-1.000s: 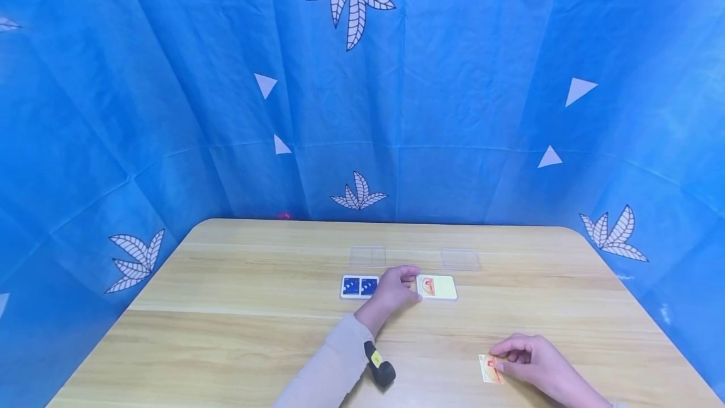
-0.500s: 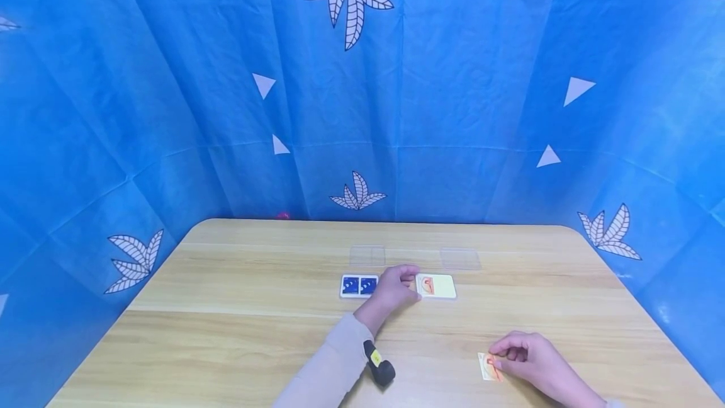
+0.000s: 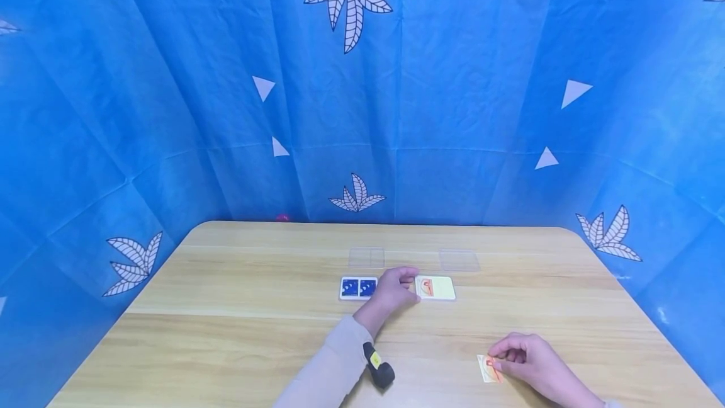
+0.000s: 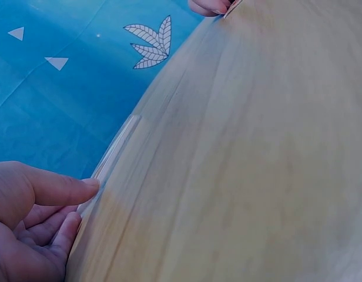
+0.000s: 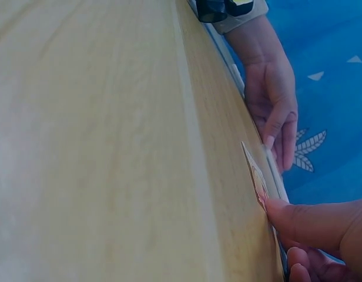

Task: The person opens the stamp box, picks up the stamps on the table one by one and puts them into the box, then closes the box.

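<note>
My left hand (image 3: pixel 393 288) grips the left end of a small clear-edged plastic case (image 3: pixel 454 294), thumb on the near side and fingers on the far side. Inside the case an orange picture card (image 3: pixel 427 288) fills the left part, and the right part shows plain pale yellow. In the left wrist view, the thumb meets the edge of the low case (image 4: pixel 116 147). Nearer the front right, my right hand (image 3: pixel 529 362) pinches a similar orange picture card (image 3: pixel 486 369) between thumb and fingers. The right wrist view shows that card (image 5: pixel 255 173) tilted, seen nearly edge-on.
To the left of my left hand lies another case with two dark blue cards (image 3: pixel 359 288). Two clear plastic lids, the left lid (image 3: pixel 365 257) and the right lid (image 3: pixel 459 260), lie behind the cases. A blue curtain (image 3: pixel 453 80) surrounds the wooden table (image 3: pixel 226 332).
Both hands hold nearly the same places. The view has shifted very slightly; the card and cases show no clear movement.
</note>
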